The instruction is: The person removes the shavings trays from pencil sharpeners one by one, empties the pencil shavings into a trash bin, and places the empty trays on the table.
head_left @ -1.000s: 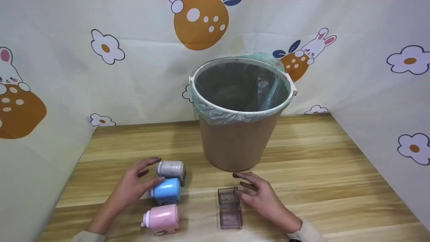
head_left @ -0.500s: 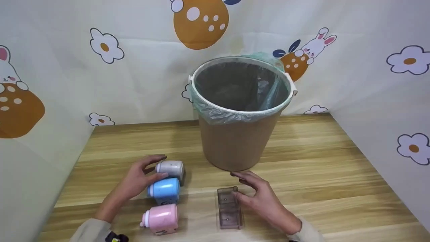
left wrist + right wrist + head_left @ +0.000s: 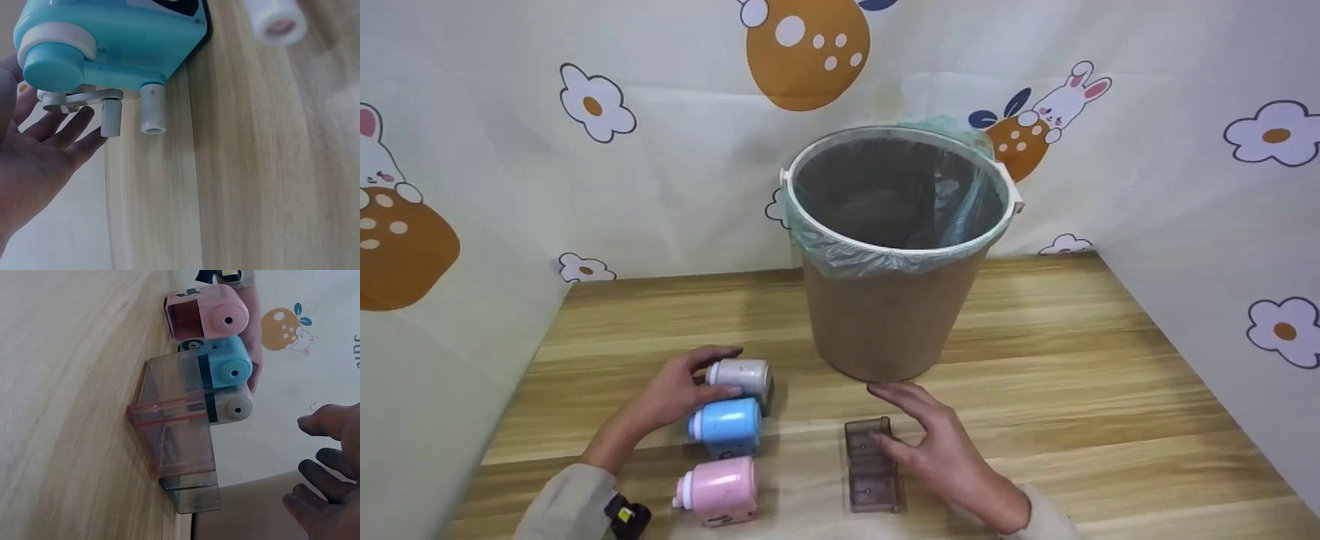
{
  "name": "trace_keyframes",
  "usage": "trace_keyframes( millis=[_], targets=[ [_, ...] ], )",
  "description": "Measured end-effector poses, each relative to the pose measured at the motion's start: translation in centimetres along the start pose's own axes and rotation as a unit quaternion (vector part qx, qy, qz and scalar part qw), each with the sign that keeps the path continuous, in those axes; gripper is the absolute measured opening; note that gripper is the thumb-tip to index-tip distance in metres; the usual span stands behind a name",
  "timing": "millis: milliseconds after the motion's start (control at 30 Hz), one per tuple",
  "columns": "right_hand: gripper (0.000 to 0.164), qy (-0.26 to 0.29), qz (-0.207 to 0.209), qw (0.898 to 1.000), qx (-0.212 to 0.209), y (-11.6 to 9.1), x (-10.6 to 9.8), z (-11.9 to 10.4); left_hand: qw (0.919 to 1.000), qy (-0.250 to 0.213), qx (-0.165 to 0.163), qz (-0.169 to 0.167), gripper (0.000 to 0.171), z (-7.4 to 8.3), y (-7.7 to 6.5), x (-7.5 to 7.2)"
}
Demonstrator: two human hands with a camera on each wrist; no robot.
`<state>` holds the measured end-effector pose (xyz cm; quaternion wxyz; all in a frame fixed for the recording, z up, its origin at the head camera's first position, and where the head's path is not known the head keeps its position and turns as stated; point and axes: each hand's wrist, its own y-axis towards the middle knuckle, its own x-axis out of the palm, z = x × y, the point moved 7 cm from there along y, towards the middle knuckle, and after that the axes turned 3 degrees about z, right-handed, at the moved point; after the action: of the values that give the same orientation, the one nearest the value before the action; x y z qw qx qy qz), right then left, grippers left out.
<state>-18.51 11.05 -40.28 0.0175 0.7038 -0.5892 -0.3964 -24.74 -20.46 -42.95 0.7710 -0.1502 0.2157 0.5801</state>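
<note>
Three crank pencil sharpeners lie in a row: grey (image 3: 744,375), blue (image 3: 727,421) and pink (image 3: 724,484). My left hand (image 3: 667,394) straddles the grey one, thumb along the near side beside the blue sharpener, index finger along the far side. In the left wrist view its fingers extend near a grey crank (image 3: 111,115), behind the blue sharpener (image 3: 124,45). My right hand (image 3: 941,442) hovers by the see-through sharpener drawers (image 3: 874,484), thumb overlapping the far drawer, fingers spread. Across the right wrist view, that hand (image 3: 332,484) holds nothing; the pink sharpener (image 3: 228,312) shows an empty drawer slot.
A brown bin (image 3: 885,319) with a greenish plastic liner stands behind the drawers, between the hands. Patterned cloth (image 3: 682,172) closes off the back and sides of the wooden table (image 3: 1072,375). A black wrist device (image 3: 626,517) sits at my left sleeve.
My left hand has shifted right and away from the blue sharpener, around the grey one. My right hand has edged left, its thumb further over the drawers. The sharpeners stay in place.
</note>
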Motion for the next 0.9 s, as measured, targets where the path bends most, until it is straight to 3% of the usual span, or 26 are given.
trace_keyframes(
  millis=[367,900],
  targets=[
    [0.057,-0.002,0.009,0.999,-0.039,0.0,-0.2,-1.1,0.9995,0.027,0.015,-0.012,0.061,-0.2,0.4,0.2],
    [0.053,0.028,-0.005,0.999,-0.026,0.3,0.2,-2.0,0.9992,0.032,0.021,0.011,0.053,0.1,0.2,0.1]
  ],
)
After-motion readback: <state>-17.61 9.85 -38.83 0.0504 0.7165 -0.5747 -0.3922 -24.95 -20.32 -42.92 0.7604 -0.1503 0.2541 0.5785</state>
